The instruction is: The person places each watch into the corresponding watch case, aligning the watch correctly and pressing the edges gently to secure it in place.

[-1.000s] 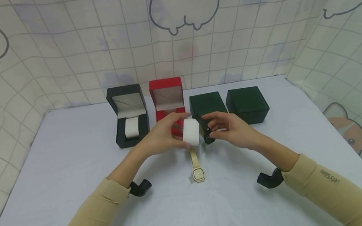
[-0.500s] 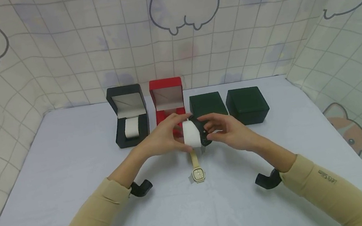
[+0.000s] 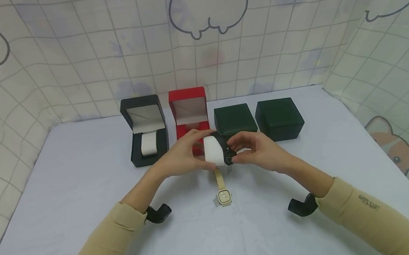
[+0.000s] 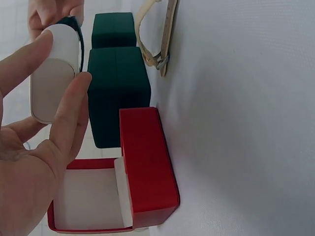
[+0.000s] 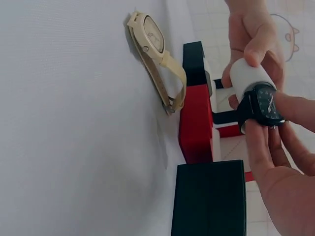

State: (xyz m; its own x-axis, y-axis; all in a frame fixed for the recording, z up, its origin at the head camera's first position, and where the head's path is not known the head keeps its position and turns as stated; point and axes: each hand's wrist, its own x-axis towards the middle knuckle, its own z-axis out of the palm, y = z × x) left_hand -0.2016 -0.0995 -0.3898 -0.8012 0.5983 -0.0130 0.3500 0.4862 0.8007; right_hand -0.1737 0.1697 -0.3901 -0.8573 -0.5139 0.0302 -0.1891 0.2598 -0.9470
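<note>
Above the table in the head view, my left hand (image 3: 182, 156) grips a white watch cushion (image 3: 213, 151) between thumb and fingers. My right hand (image 3: 258, 149) pinches a black wristwatch (image 3: 228, 152) at its dial. The right wrist view has the watch's dark dial (image 5: 267, 104) against the cushion's end, its strap running round the cushion. Behind the left hand stands a red watch box (image 3: 187, 103) with its lid up; the hand hides part of its base. A beige wristwatch (image 3: 223, 195) lies on the table just in front of the hands.
A black watch box (image 3: 138, 150) with a raised lid and its own white cushion (image 3: 149, 144) stands left of the red one. Two closed dark green boxes, a nearer-centre green box (image 3: 235, 118) and a right green box (image 3: 279, 119), stand to the right.
The black watch has come over the cushion's right end, where earlier it was beside it. Cushion, watch and right hand have shifted slightly left in the last half second.
</note>
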